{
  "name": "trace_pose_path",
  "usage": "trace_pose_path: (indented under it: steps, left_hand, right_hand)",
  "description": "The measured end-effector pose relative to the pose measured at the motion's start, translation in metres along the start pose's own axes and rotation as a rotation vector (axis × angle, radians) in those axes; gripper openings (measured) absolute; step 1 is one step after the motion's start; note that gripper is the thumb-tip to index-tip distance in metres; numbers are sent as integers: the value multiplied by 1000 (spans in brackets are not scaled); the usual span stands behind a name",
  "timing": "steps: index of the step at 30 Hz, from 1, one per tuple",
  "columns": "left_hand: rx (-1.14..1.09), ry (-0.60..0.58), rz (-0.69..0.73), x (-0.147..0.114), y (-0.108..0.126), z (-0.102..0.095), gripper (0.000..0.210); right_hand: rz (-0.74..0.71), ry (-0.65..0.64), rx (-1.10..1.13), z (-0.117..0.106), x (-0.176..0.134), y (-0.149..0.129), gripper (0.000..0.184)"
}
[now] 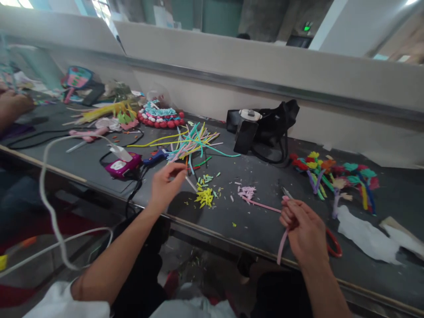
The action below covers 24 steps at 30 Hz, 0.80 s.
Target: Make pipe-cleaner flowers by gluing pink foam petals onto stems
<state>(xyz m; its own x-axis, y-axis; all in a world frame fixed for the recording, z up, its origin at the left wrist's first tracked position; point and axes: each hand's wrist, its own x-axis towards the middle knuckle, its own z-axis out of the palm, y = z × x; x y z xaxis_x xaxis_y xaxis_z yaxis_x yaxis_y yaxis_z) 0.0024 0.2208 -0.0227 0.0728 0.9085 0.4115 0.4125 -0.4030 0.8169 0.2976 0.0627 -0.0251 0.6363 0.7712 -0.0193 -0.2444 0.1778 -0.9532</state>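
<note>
My right hand (301, 225) is closed on a pink pipe cleaner (265, 206); one end reaches toward a heap of short lilac-pink pieces (247, 192), and a pink length hangs below the fingers. Scissors with a red handle (334, 244) show on both sides of this hand, blades beyond the fingertips; whether they are gripped is hidden. Above the table, my left hand (168, 183) has its fingers pinched together. A short white stick (191, 183) meets its fingertips, but I cannot tell whether it is held. Cut yellow pieces (205, 197) and pale green pieces (206, 179) lie just right of it.
Long coloured pipe cleaners (195, 141) lie behind my left hand, beside a blue glue gun (155, 157) and purple power socket (123, 165). A black bag (276, 123) stands at the back. Pipe-cleaner flowers (318, 168) and white paper (366, 236) lie right. Another person's hand (15, 104) is far left.
</note>
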Motion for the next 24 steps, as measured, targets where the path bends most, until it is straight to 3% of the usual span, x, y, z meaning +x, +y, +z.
trace_pose_path:
  steps: [5, 9, 13, 16, 24]
  left_hand:
    - [318, 158, -27, 24, -49, -49, 29]
    - [612, 127, -82, 52, -82, -74, 39]
    - [774, 42, 39, 63, -99, -72, 38]
    - [853, 20, 48, 60, -102, -64, 38]
    - [1097, -59, 21, 56, -83, -58, 39]
  right_hand:
    - [-39, 45, 7, -9, 6, 3, 22]
    - [-25, 38, -2, -13, 10, 7, 22]
    - [-17, 30, -22, -14, 12, 9, 21]
    - [-6, 28, -36, -13, 11, 9, 20]
    - [51, 33, -29, -5, 6, 6, 23]
